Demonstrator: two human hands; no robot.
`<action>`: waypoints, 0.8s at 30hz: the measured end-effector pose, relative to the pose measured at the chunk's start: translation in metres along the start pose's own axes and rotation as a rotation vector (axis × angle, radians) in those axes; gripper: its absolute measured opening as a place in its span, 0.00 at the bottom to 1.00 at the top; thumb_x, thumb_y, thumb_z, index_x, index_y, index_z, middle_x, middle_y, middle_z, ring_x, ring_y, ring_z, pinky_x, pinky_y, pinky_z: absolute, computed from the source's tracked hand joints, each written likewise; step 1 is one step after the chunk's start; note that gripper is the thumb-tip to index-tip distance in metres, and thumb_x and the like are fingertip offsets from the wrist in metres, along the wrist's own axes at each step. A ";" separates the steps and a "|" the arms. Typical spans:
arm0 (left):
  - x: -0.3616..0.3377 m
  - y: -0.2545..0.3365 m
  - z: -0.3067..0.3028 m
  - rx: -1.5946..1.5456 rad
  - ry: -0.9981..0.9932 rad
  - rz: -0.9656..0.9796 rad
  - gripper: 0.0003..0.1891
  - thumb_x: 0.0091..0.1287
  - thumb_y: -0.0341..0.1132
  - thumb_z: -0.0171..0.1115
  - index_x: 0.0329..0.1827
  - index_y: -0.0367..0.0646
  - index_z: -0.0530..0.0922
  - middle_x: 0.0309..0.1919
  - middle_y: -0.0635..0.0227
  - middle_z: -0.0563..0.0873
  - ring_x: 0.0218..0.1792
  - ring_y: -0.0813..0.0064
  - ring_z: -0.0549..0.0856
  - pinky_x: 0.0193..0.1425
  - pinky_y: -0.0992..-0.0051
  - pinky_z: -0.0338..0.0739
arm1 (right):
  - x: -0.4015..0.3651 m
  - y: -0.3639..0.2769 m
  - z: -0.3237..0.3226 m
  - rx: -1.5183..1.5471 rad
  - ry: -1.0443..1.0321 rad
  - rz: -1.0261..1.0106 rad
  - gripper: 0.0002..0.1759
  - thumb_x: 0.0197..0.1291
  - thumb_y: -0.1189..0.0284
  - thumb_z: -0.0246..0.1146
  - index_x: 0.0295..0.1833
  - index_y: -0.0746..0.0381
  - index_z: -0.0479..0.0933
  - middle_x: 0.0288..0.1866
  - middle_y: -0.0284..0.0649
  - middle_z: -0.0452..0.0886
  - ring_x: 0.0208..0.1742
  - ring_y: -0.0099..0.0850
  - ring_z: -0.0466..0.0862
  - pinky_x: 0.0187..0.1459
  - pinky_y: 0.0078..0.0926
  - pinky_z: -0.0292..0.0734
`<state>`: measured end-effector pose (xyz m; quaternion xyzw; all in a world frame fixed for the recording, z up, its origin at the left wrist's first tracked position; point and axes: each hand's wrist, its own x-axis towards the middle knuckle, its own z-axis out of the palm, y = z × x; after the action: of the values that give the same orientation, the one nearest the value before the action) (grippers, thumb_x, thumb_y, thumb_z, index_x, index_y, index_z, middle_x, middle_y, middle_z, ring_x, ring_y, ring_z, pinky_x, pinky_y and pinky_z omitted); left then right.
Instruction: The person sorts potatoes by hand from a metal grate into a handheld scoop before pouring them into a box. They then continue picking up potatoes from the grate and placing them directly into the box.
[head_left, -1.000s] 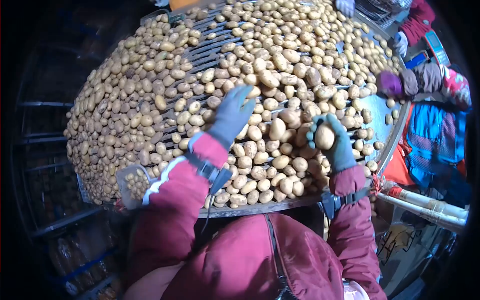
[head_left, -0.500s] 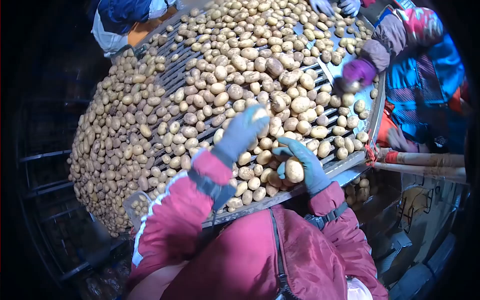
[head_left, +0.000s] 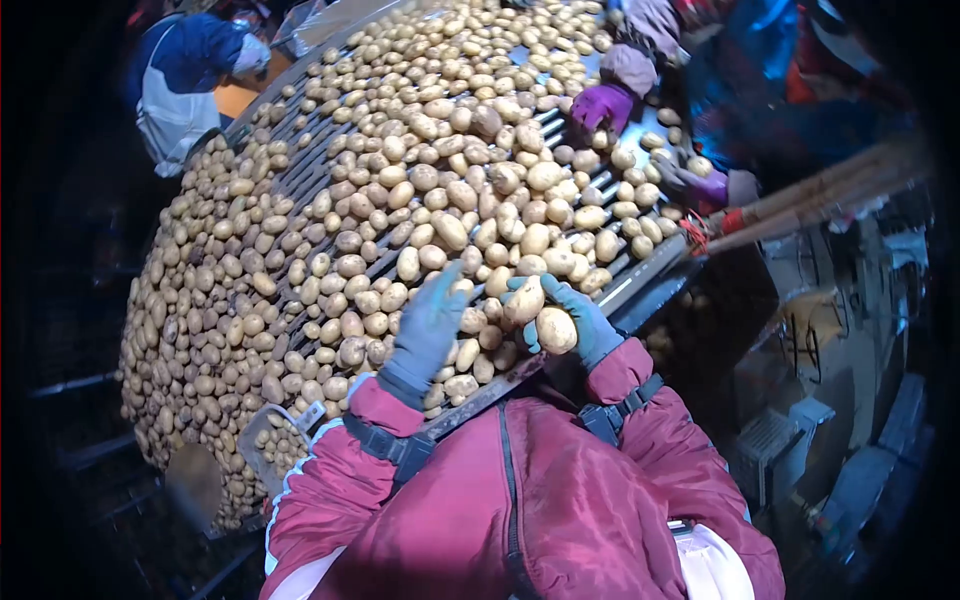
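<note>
Standing here, I take in the slatted tabletop (head_left: 305, 165) first, its bars showing between the potatoes. The great spread of potatoes (head_left: 225, 300) covers much of it, densest on the left. A person in blue (head_left: 190, 60) is at the far left edge; on the right, a co-worker's purple-gloved hands (head_left: 603, 107) reach over the far side. A plastic scoop (head_left: 311, 414) with small potatoes in it lies at the near left.

To handle potatoes well here, I judge a light, cupped grip best: two in one palm can roll apart, so the fingers should wrap under both without squeezing the skins. Keeping them low over the near edge would soften a slip, and tilting them shows their undersides.

Both forearms come in from the near side, elbows bent, wrists strapped. The gloved left hand (head_left: 425, 325) points away over the near potatoes, fingers and thumb wide apart; I see nothing held in it, though blur hides whether its fingertips touch any. The gloved right hand (head_left: 588, 322) angles inward from the right, fingers curled round a farther potato (head_left: 523, 300) and a nearer potato (head_left: 557, 330), which sit snugly side by side.
</note>
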<state>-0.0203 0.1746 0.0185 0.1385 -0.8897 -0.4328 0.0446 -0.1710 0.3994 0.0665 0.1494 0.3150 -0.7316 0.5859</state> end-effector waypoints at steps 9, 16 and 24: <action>0.010 -0.083 -0.039 0.908 -0.017 0.142 0.23 0.67 0.38 0.59 0.64 0.39 0.78 0.67 0.50 0.76 0.70 0.47 0.70 0.75 0.53 0.64 | -0.088 0.045 -0.042 -0.074 0.126 -0.303 0.24 0.69 0.60 0.62 0.62 0.66 0.76 0.41 0.46 0.85 0.29 0.35 0.86 0.32 0.32 0.86; -0.007 -0.044 -0.039 0.778 0.067 0.145 0.22 0.73 0.42 0.56 0.65 0.43 0.79 0.70 0.49 0.73 0.72 0.49 0.68 0.78 0.54 0.59 | -0.161 0.076 -0.138 0.104 0.382 -0.563 0.22 0.69 0.60 0.65 0.56 0.67 0.77 0.37 0.51 0.85 0.32 0.47 0.88 0.33 0.46 0.88; -0.003 -0.068 -0.039 0.836 0.041 0.181 0.21 0.75 0.44 0.54 0.64 0.44 0.81 0.70 0.49 0.73 0.75 0.52 0.67 0.79 0.55 0.58 | -0.302 0.125 -0.251 0.168 0.818 -0.790 0.23 0.65 0.54 0.68 0.57 0.57 0.75 0.35 0.57 0.86 0.30 0.51 0.88 0.30 0.50 0.88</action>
<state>0.0041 0.1057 -0.0105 0.0746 -0.9960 -0.0264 0.0403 -0.0090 0.7751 0.0184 0.3374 0.4887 -0.8001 0.0846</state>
